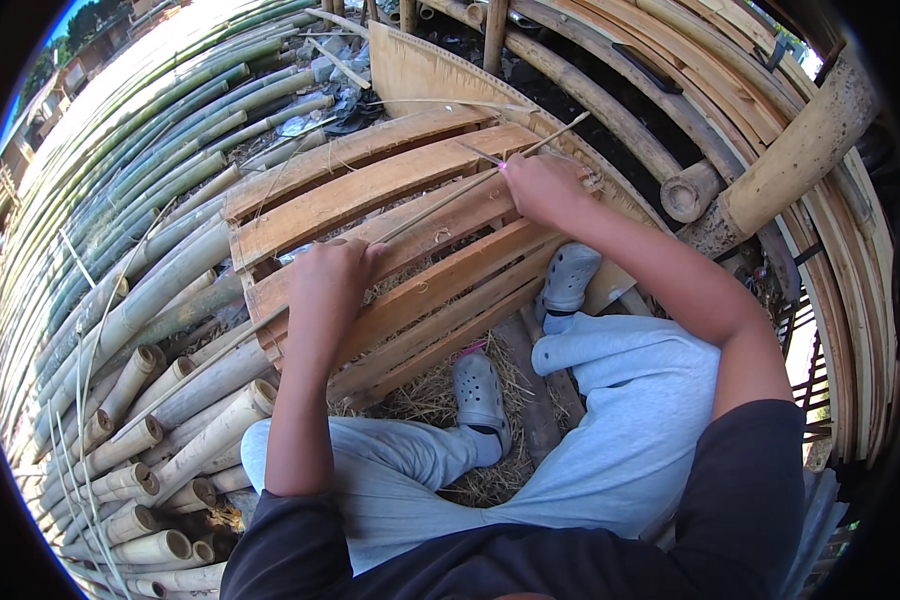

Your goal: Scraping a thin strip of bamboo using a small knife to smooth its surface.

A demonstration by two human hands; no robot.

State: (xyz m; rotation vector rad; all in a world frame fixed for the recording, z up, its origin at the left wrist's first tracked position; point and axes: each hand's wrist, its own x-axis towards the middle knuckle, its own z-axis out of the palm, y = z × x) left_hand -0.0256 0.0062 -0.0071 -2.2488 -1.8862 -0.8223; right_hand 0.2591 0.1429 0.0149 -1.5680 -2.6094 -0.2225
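Lying beneath stick (438,205): slats (360,197), bamboo poles (215,430)

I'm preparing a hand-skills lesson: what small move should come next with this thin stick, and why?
Perhaps feed the stick slightly rightward through the left hand: both hands hold it over the wooden slats, a short end shows past the right hand, a longer length beyond the left.

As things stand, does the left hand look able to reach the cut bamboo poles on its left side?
Probably yes: the bamboo poles lie close beside the left hand, and nothing visible blocks the way. However, it appears closed on a thin strip, so it may need to let go first.
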